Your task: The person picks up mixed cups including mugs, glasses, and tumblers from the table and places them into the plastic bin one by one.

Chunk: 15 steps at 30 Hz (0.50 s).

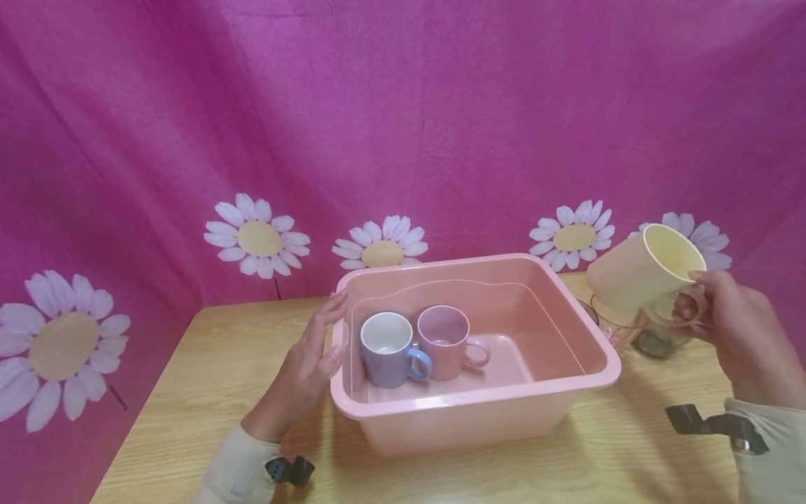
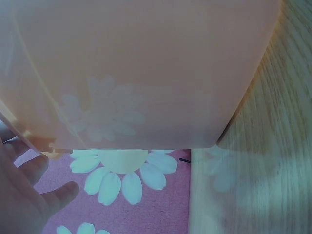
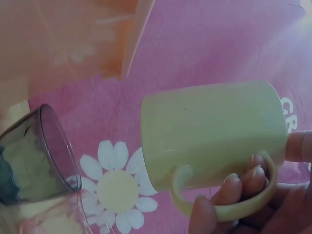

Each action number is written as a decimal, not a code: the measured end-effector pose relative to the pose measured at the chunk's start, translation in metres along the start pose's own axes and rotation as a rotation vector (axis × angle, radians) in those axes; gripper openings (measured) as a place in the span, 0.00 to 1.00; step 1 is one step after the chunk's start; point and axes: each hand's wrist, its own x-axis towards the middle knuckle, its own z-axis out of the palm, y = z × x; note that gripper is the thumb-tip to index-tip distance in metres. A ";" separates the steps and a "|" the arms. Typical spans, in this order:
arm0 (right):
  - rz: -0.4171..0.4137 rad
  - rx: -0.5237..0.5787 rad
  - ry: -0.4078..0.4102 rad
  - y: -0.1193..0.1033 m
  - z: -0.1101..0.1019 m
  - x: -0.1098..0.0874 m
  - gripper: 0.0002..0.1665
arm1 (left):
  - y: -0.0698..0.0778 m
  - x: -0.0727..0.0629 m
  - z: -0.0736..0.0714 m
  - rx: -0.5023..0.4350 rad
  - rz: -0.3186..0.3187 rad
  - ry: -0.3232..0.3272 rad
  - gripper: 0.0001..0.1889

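Your right hand (image 1: 737,318) grips the yellow mug (image 1: 620,271) by its handle, partly hiding an orange-rimmed glass (image 1: 620,334), while your left hand (image 1: 305,364), fingers loose, touches the tub (image 1: 504,394).

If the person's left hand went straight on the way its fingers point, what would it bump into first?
Most likely the pink tub: in the head view, the left hand has its fingers right at the rim. Depth there is hard to judge.
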 end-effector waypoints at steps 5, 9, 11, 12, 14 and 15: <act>0.024 0.012 0.020 -0.003 0.010 0.001 0.21 | 0.000 0.000 0.000 -0.008 -0.012 -0.005 0.28; 0.023 0.021 0.022 -0.004 0.016 0.000 0.21 | 0.000 0.000 0.000 -0.001 0.005 0.001 0.27; 0.010 0.043 0.020 -0.004 0.018 0.000 0.22 | 0.001 0.000 -0.001 0.007 0.015 0.003 0.27; 0.000 0.059 0.015 -0.003 0.019 0.000 0.21 | 0.001 0.000 -0.002 0.009 0.017 0.003 0.27; -0.016 0.109 0.002 -0.003 0.020 0.000 0.20 | 0.002 0.001 -0.002 0.010 0.019 0.005 0.27; -0.026 0.130 -0.001 -0.003 0.020 0.000 0.20 | 0.002 0.001 -0.002 0.010 0.018 0.005 0.27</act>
